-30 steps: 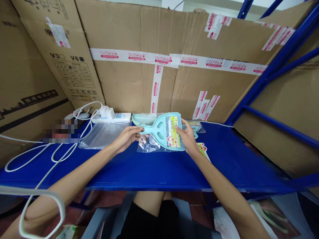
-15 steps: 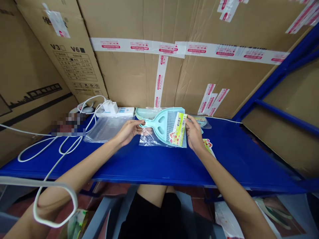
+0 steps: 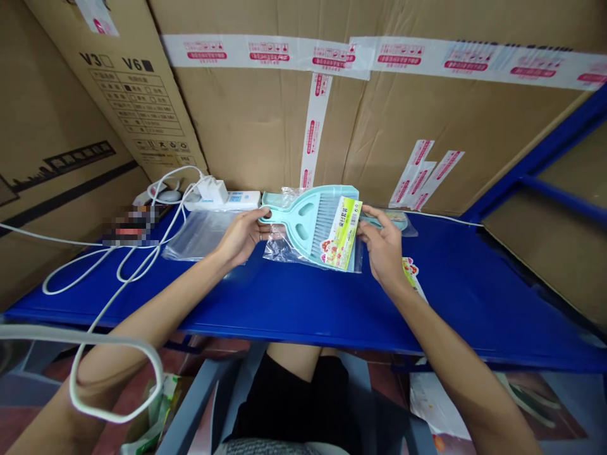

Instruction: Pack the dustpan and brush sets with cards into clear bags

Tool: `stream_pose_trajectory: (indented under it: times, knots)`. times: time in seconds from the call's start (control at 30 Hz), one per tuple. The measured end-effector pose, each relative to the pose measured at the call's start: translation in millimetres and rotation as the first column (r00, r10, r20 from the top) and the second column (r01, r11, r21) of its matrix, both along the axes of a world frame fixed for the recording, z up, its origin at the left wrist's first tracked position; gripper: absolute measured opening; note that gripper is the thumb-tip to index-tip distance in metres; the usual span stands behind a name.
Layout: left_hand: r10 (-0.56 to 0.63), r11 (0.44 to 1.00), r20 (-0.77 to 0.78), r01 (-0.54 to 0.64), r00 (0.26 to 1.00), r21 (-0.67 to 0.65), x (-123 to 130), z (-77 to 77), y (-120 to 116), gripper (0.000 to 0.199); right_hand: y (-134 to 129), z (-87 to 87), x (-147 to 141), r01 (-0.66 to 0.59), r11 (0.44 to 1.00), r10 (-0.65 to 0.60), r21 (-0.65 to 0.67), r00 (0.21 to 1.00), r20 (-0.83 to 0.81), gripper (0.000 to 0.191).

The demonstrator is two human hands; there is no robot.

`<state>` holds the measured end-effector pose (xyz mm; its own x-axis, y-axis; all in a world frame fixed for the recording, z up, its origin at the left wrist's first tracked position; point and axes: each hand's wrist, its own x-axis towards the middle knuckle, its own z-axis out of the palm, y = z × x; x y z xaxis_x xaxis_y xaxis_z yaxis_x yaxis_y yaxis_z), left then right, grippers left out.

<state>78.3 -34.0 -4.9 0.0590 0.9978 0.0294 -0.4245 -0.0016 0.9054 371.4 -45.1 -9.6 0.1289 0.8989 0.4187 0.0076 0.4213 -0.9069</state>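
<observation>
A light-blue dustpan and brush set (image 3: 301, 229) with grey bristles is held above the table, its handle to the left. A yellow-green printed label card (image 3: 343, 230) lies across its wide end, and clear plastic wrap shows around it. My left hand (image 3: 244, 235) is closed on the handle, thumb on top. At the opposite end, my right hand (image 3: 383, 243) pinches the edge beside the label card. Behind that hand lies another light-blue piece in clear wrap (image 3: 401, 221). A second printed card (image 3: 411, 273) is partly hidden by my right wrist.
Clear plastic bags (image 3: 196, 237) lie left on the blue table (image 3: 294, 309). Behind them stands a white power strip (image 3: 244, 200) with a plug. A white cable (image 3: 159, 243) loops across the left side and over the front edge. Taped cardboard boxes (image 3: 256, 114) wall the back.
The view has shifted slightly. Both hands keep hold of the set, which tilts a little more, its wide end turned slightly. My right fingers have shifted at the card's edge.
</observation>
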Motion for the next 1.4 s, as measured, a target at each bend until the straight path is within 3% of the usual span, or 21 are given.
stream_pose_trajectory:
  times: [0.13,0.3,0.5,0.63,0.73,0.83,0.9,0.97,1.13,1.27,1.4]
  knots:
    - [0.002,1.000,0.025,-0.002,1.000,0.028,0.7,1.0,-1.6,0.023,-1.6,1.8,3.2,0.027,0.998,-0.031,0.053,0.997,0.064,0.036]
    - [0.008,0.998,0.034,-0.010,0.999,0.055,3.8,5.6,-6.5,0.026,0.8,6.8,12.6,0.050,0.995,-0.053,0.086,0.998,0.033,0.035]
    - [-0.057,0.997,-0.010,0.058,0.998,0.054,5.3,5.2,-9.3,0.025,9.5,10.2,21.3,-0.170,0.985,0.168,0.035,0.985,0.039,0.050]
    - [-0.064,0.997,-0.014,0.065,0.998,0.043,6.8,3.6,-11.4,0.026,11.0,11.8,23.8,-0.243,0.970,0.244,-0.017,0.970,0.026,0.043]
    - [-0.060,0.998,0.001,0.059,0.998,0.035,7.2,3.5,-11.5,0.027,6.3,19.6,31.7,-0.397,0.912,0.392,-0.105,0.918,-0.066,0.041]
    - [-0.024,0.999,0.039,0.022,0.999,0.038,5.7,3.6,-9.0,0.025,0.6,27.0,39.3,-0.564,0.816,0.561,-0.128,0.826,-0.062,0.061]
    - [0.001,0.999,0.052,-0.003,0.999,0.044,4.3,3.5,-7.1,0.024,-1.5,28.0,40.0,-0.607,0.782,0.612,-0.142,0.791,-0.012,0.077]
    - [0.009,0.999,0.045,-0.011,0.999,0.051,3.2,3.5,-5.9,0.024,-2.1,27.1,37.8,-0.607,0.780,0.615,-0.152,0.788,0.010,0.082]
    - [0.048,0.997,0.026,-0.050,0.999,0.063,1.9,6.3,-6.3,0.023,-3.6,29.7,37.8,-0.612,0.775,0.616,-0.155,0.787,-0.024,0.067]
    - [0.078,0.996,0.017,-0.079,0.997,0.041,2.5,8.9,-7.5,0.020,-3.5,29.5,39.1,-0.618,0.770,0.628,-0.158,0.778,0.015,0.082]
    - [0.093,0.994,0.002,-0.093,0.996,0.049,5.2,8.3,-9.7,0.017,0.5,16.4,26.3,-0.508,0.838,0.525,-0.197,0.850,0.041,0.075]
